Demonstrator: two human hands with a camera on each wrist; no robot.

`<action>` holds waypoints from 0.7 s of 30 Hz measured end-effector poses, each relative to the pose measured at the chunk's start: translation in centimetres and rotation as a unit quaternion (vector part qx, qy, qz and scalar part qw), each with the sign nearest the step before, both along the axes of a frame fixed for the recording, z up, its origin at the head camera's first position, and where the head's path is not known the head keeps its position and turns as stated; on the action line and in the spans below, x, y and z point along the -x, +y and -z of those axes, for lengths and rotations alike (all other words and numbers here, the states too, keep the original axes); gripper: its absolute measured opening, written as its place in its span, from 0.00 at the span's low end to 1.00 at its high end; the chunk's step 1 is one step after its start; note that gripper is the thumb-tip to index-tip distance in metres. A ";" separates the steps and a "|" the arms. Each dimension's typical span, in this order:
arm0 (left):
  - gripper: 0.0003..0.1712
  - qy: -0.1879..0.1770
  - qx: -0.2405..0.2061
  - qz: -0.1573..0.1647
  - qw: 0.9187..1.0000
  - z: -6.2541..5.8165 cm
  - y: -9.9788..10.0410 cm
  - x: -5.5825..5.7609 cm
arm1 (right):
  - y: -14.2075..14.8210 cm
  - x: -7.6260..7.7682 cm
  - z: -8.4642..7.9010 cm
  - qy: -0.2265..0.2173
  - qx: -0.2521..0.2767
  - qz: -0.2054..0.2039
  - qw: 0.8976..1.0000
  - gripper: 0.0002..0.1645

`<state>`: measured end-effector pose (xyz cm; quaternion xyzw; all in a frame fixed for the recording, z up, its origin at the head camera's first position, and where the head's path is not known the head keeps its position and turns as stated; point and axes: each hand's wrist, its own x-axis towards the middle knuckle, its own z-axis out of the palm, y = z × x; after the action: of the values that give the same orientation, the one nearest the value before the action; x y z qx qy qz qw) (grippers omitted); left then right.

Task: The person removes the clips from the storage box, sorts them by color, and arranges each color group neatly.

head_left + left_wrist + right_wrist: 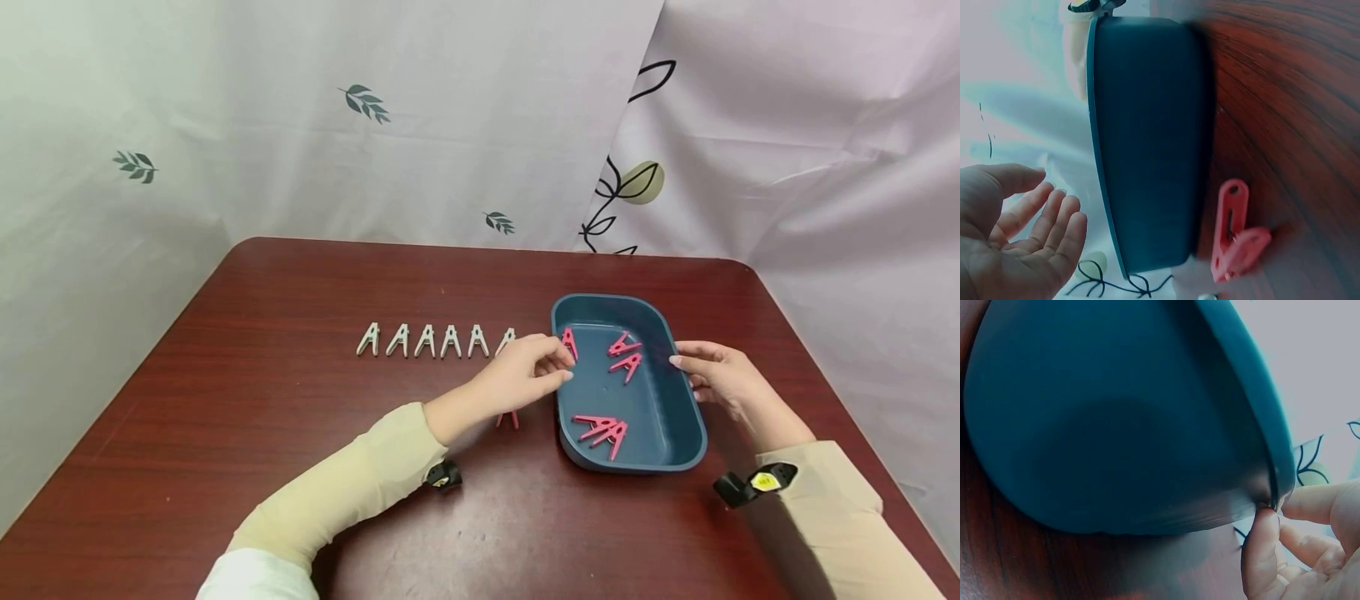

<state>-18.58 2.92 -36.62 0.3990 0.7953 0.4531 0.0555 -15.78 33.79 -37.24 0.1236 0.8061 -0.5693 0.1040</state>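
A dark blue plastic bin stands on the table, with several red clothespins lying inside it. My right hand pinches the bin's right rim, and the right wrist view shows the thumb and index finger on the edge. Over the opposite rim hovers my left hand, its fingers loosely bent and holding nothing; the left wrist view shows it apart from the bin's wall. One red clothespin lies on the table beside the bin, partly hidden by the left hand and wrist in the head view.
Several white clothespins lie in a row left of the bin, the last one partly covered by my left hand. The dark red-brown table reaches back to a pale curtain with leaf prints.
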 end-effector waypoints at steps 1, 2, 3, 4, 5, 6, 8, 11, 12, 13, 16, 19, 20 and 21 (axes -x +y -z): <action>0.08 0.006 0.005 0.008 1.000 -0.1 0.2 -0.1 | 0.0 0.0 0.0 -0.001 -0.001 0.000 1.000 0.33; 0.08 0.011 0.010 0.017 1.000 -0.1 0.5 -0.2 | 0.0 0.0 0.0 -0.001 -0.002 -0.001 1.000 0.33; 0.09 0.018 0.016 0.027 0.999 -0.1 0.7 -0.3 | 0.0 0.0 0.1 -0.002 -0.002 -0.001 1.000 0.34; 0.09 0.026 0.025 0.035 0.999 -0.1 0.9 -0.3 | 0.0 0.0 0.1 -0.002 -0.003 -0.001 1.000 0.34; 0.10 0.035 0.033 0.044 0.998 -0.1 1.1 -0.4 | -0.1 0.0 0.1 -0.002 -0.003 -0.001 1.000 0.34; 0.10 0.042 0.038 0.053 0.997 0.0 1.2 -0.4 | -0.1 0.0 0.1 -0.002 -0.003 -0.001 1.000 0.34; 0.11 0.055 0.050 0.067 0.995 0.2 1.6 -0.5 | -0.1 0.0 0.2 -0.002 -0.001 -0.002 1.000 0.34; 0.12 0.071 0.067 0.079 0.992 0.5 2.2 -0.5 | -0.1 0.1 0.2 -0.002 0.002 -0.002 1.000 0.33; 0.12 0.074 0.073 0.082 0.991 0.5 2.4 -0.5 | -0.1 0.1 0.2 -0.003 0.002 -0.002 1.000 0.32; 0.12 0.074 0.080 0.086 0.990 0.5 2.7 -0.6 | -0.1 0.0 0.2 -0.003 0.001 -0.002 1.000 0.32; 0.13 0.072 0.102 0.090 0.988 0.4 3.4 -0.7 | 0.0 0.0 0.1 -0.004 -0.005 -0.002 1.000 0.32; 0.15 0.074 0.131 0.091 0.985 0.4 4.2 -0.8 | 0.0 0.0 0.0 -0.004 -0.005 -0.001 1.000 0.32; 0.15 0.077 0.142 0.090 0.983 0.5 4.5 -0.7 | 0.0 0.0 0.0 -0.005 -0.004 -0.001 1.000 0.31; 0.16 0.079 0.152 0.091 0.981 0.5 4.7 -0.7 | 0.0 0.0 0.0 -0.005 -0.001 0.000 1.000 0.30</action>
<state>-17.85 7.64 -37.15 0.4908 0.8175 0.2865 0.0932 -15.82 33.79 -37.23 0.1266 0.8063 -0.5677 0.1074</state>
